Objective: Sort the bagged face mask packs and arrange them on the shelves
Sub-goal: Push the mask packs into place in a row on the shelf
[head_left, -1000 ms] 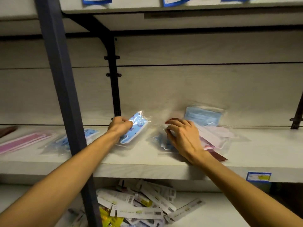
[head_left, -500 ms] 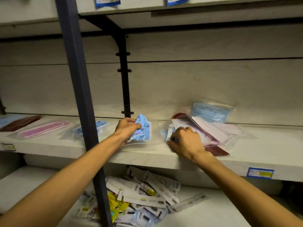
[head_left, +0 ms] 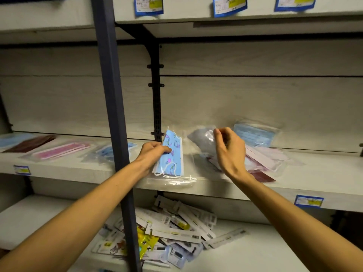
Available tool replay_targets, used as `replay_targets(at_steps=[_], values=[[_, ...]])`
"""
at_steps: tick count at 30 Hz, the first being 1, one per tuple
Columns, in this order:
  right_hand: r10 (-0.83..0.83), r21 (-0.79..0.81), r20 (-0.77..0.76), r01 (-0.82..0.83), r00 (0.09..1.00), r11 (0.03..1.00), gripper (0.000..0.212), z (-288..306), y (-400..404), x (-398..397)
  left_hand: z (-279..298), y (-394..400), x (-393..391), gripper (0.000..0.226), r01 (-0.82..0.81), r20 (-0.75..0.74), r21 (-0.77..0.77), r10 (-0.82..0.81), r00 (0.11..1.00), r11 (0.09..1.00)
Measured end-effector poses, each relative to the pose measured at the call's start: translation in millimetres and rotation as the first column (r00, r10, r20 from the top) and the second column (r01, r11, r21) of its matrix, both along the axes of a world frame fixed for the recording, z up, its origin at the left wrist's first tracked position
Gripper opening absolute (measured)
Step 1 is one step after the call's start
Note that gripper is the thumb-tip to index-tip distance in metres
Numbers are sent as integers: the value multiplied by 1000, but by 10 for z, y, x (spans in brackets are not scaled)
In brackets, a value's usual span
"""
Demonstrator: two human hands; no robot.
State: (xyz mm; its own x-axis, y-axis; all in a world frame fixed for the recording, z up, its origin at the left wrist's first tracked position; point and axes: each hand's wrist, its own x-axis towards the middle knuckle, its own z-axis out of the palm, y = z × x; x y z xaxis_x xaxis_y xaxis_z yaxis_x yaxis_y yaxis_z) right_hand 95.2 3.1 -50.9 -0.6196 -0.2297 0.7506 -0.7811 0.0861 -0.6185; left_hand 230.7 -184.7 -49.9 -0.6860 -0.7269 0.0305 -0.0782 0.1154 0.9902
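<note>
My left hand (head_left: 152, 154) grips a clear bag holding a blue patterned mask pack (head_left: 171, 156), upright over the middle shelf (head_left: 324, 179). My right hand (head_left: 229, 150) pinches a clear bag with a pale grey pack (head_left: 202, 138), lifted above an unsorted pile of pink and dark red packs (head_left: 263, 163). A light blue pack (head_left: 254, 135) leans on the back wall behind the pile. Left of the post lie a blue pack (head_left: 106, 152), a pink pack (head_left: 60, 151) and a dark brown pack (head_left: 29, 143) side by side.
A dark metal post (head_left: 112, 114) crosses in front of my left forearm. A black bracket (head_left: 156, 91) runs up the back wall. The lower shelf holds a heap of carded items (head_left: 172, 234). Blue price labels (head_left: 308, 201) hang on the shelf edges.
My right hand has risen from the pile, lifting a pale pack in its clear bag. My left hand has turned the blue patterned pack upright. The view has shifted left.
</note>
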Motion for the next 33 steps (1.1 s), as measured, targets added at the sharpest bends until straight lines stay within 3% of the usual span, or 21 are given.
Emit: replay_targets(at_steps=[8, 12, 17, 22, 27, 30, 33], values=[[-68, -166, -42, 60, 997, 984, 27, -292, -45, 647, -115, -92, 550, 23, 208, -16, -86, -210, 978, 974], [-7, -292, -125, -30, 992, 956, 21, -475, -158, 1241, -191, -115, 914, 25, 269, -108, -74, -276, 955, 960], [43, -97, -440, -96, 897, 991, 24, -728, -469, 1849, -222, -413, 1582, 32, 290, -174, -76, -299, 938, 954], [112, 113, -696, -46, 709, 993, 24, -823, -1041, 2557, -392, -969, 2491, 35, 171, -232, 110, -142, 962, 979], [267, 325, -763, -7, 589, 946, 21, -840, -1601, 3013, -400, -1339, 3035, 39, 102, -326, 300, 2, 945, 948], [313, 383, -735, -12, 601, 924, 22, -806, -1826, 3051, -357, -1607, 3185, 41, 143, -390, 408, 31, 920, 902], [332, 418, -727, 4, 601, 908, 23, -752, -2056, 2975, -294, -1887, 3201, 42, 206, -440, 420, 0, 898, 884]])
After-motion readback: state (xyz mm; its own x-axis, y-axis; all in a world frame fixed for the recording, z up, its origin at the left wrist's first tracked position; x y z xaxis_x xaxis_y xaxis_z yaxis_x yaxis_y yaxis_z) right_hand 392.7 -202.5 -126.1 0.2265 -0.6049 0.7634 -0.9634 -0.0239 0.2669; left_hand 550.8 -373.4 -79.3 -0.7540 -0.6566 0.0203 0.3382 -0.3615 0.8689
